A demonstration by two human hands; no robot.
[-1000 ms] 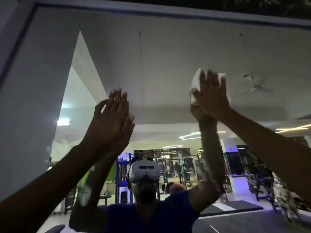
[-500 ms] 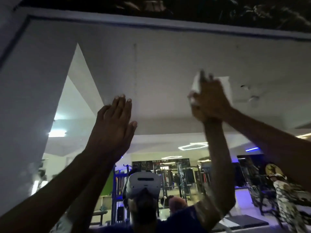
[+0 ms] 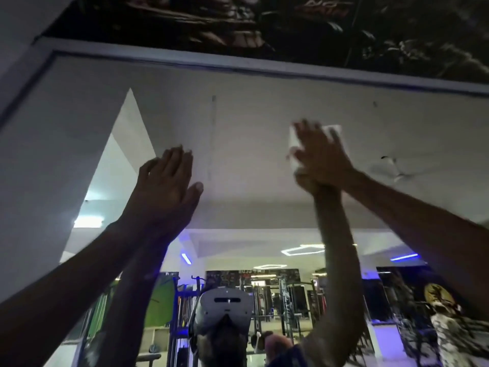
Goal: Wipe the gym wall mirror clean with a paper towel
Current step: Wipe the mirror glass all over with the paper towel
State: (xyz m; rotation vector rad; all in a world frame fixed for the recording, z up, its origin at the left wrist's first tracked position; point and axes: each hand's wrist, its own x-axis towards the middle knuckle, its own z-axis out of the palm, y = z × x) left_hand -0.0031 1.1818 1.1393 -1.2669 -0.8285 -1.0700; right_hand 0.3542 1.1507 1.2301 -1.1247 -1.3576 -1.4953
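The wall mirror point(image 3: 251, 123) fills most of the view and reflects the gym and my raised arms. My right hand point(image 3: 321, 157) is high on the glass with straight fingers, pressing a folded white paper towel point(image 3: 336, 133) flat against it. Only the towel's top and left edges show past the fingers. My left hand point(image 3: 165, 192) rests flat on the glass to the left, a little lower, fingers straight and holding nothing.
The mirror's pale top frame point(image 3: 264, 66) runs just above the hands, with a dark printed wall panel point(image 3: 264, 25) over it. A faint vertical streak point(image 3: 211, 133) marks the glass between the hands. Gym racks point(image 3: 264, 295) show in the reflection below.
The view has tilted upward, showing more of the frame and dark panel. My right hand with the towel has shifted slightly on the glass. The left hand stays flat.
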